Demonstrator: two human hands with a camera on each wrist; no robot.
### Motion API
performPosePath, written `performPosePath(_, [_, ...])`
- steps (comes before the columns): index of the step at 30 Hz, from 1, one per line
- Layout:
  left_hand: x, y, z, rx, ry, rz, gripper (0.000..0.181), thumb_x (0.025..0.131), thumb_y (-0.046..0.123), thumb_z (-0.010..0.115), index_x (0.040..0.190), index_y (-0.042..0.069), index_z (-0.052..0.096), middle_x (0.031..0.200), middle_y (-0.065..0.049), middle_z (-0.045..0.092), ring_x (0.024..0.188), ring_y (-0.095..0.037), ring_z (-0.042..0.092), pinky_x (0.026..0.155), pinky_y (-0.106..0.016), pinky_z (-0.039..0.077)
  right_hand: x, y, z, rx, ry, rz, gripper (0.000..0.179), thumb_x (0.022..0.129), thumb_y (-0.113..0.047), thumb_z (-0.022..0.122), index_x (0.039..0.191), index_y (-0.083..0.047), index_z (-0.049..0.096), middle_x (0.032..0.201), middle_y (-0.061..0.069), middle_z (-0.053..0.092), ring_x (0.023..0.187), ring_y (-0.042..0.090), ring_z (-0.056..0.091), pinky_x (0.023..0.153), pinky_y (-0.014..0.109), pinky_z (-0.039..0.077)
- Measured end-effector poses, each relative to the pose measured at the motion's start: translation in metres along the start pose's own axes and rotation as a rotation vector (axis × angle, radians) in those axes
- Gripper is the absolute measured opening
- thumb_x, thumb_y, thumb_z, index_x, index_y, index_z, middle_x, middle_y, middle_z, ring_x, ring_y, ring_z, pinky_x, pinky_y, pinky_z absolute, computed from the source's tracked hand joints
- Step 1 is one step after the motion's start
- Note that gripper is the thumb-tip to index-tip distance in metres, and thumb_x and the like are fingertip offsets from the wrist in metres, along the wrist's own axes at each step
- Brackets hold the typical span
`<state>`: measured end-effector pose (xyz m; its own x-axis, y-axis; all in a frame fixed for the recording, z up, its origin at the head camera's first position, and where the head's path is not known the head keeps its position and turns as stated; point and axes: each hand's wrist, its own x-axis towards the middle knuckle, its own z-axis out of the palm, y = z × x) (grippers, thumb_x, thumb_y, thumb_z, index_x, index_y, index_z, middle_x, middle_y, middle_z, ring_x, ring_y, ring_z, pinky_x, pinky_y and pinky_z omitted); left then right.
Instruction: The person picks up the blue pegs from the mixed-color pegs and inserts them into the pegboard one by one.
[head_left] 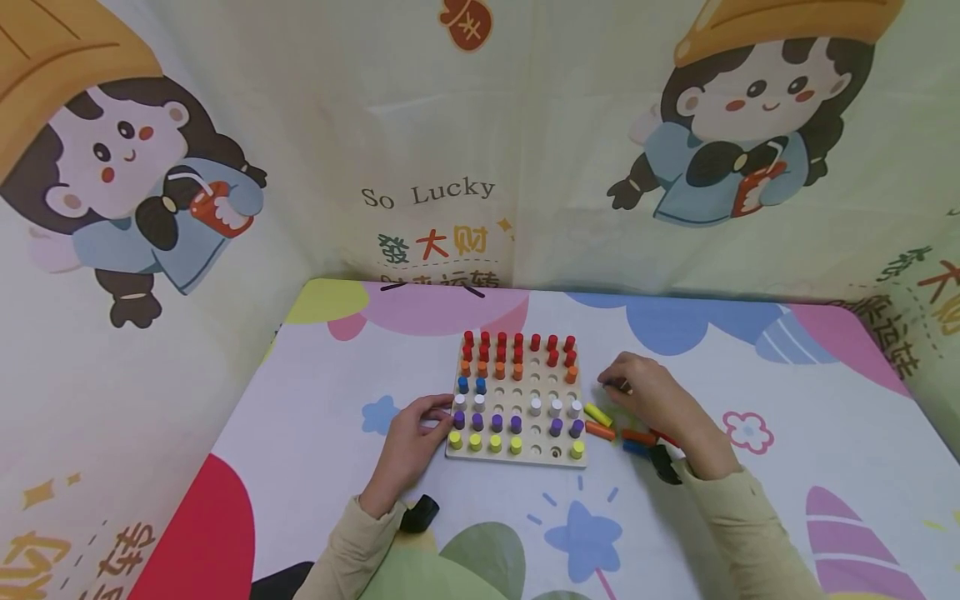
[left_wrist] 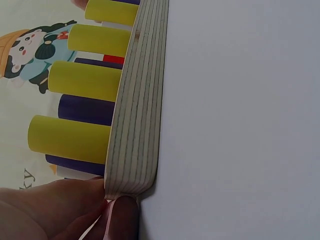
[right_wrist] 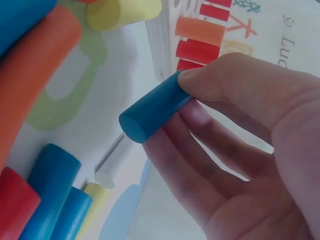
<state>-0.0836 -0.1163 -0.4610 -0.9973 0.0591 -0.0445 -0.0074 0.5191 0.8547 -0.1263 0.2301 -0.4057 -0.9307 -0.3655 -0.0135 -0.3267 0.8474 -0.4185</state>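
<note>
A wooden pegboard (head_left: 517, 460) stands on the table, with rows of red, orange, blue, white, purple and yellow pegs and some bare holes in the middle columns. My left hand (head_left: 408, 440) grips the board's left edge, with the thumb (left_wrist: 124, 216) against its near corner in the left wrist view. Right of the board, my right hand (head_left: 651, 393) is raised over the table. Between thumb and fingertips it pinches a blue peg (right_wrist: 152, 110), seen in the right wrist view; in the head view the hand mostly hides this peg.
Loose pegs lie right of the board: a yellow peg (head_left: 597, 415), an orange peg (head_left: 600, 431), a blue peg (head_left: 636, 448) and several others, partly under the right wrist. Black devices sit at both wrists. A printed cloth covers table and walls.
</note>
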Motion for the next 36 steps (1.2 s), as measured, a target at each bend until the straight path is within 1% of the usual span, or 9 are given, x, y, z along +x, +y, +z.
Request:
performPosePath(8, [0.0,-0.003,-0.001,0.004,-0.002,0.041,0.033,0.094,0.01,0.067,0.127,0.008,0.064,0.111,-0.006,0.069,0.091,-0.015,0.067,0.076,-0.029,0.058,0.001,-0.005,-0.003,0.0,0.036,-0.022,0.015,0.086,-0.001,0.072,0.1,0.002,0.075,0.094,0.01,0.067,0.079,0.018,0.061,0.075,0.038,0.058])
performPosePath(11, [0.001,-0.003,-0.001,0.007,-0.001,0.035,0.033,0.094,0.011,0.067,0.127,0.008,0.064,0.11,-0.006,0.069,0.09,-0.015,0.067,0.076,-0.029,0.059,0.001,-0.007,-0.004,0.008,0.04,-0.023,0.016,0.086,-0.001,0.071,0.101,0.002,0.075,0.094,0.01,0.066,0.078,0.017,0.06,0.075,0.037,0.058])
performPosePath(15, [0.001,-0.002,-0.001,0.008,0.003,0.024,0.034,0.094,0.01,0.068,0.128,0.009,0.065,0.11,-0.006,0.069,0.09,-0.015,0.067,0.076,-0.029,0.059,0.001,-0.012,-0.005,0.023,0.044,-0.004,0.018,0.086,-0.002,0.071,0.103,0.002,0.075,0.096,0.01,0.066,0.08,0.018,0.061,0.078,0.039,0.059])
performPosePath(19, [0.001,-0.002,-0.001,0.01,0.005,0.03,0.034,0.094,0.011,0.068,0.127,0.009,0.065,0.111,-0.005,0.069,0.093,-0.016,0.066,0.076,-0.029,0.058,0.001,-0.014,-0.005,0.033,0.055,0.001,0.019,0.086,-0.001,0.07,0.104,0.003,0.075,0.097,0.011,0.065,0.081,0.019,0.062,0.079,0.04,0.059])
performPosePath(25, [0.001,-0.002,-0.001,0.012,0.002,0.03,0.033,0.095,0.011,0.068,0.127,0.008,0.065,0.113,-0.007,0.069,0.093,-0.017,0.067,0.077,-0.03,0.059,-0.002,-0.019,-0.006,0.056,0.08,-0.015,0.019,0.086,-0.001,0.07,0.104,0.003,0.074,0.097,0.01,0.063,0.082,0.018,0.063,0.078,0.04,0.059])
performPosePath(30, [0.001,-0.002,-0.001,0.007,-0.001,0.012,0.033,0.094,0.012,0.068,0.127,0.009,0.065,0.112,-0.006,0.069,0.092,-0.016,0.067,0.078,-0.03,0.059,-0.002,-0.022,-0.006,0.057,0.093,-0.037,0.016,0.086,-0.001,0.07,0.101,0.002,0.075,0.096,0.009,0.062,0.082,0.018,0.063,0.078,0.04,0.059])
performPosePath(36, [0.0,0.0,-0.001,0.012,-0.002,-0.002,0.033,0.094,0.012,0.068,0.127,0.01,0.065,0.111,-0.006,0.069,0.091,-0.016,0.066,0.077,-0.029,0.059,-0.002,-0.026,-0.006,0.065,0.106,-0.049,0.016,0.086,-0.003,0.071,0.101,0.001,0.075,0.097,0.009,0.063,0.084,0.019,0.065,0.08,0.042,0.059])
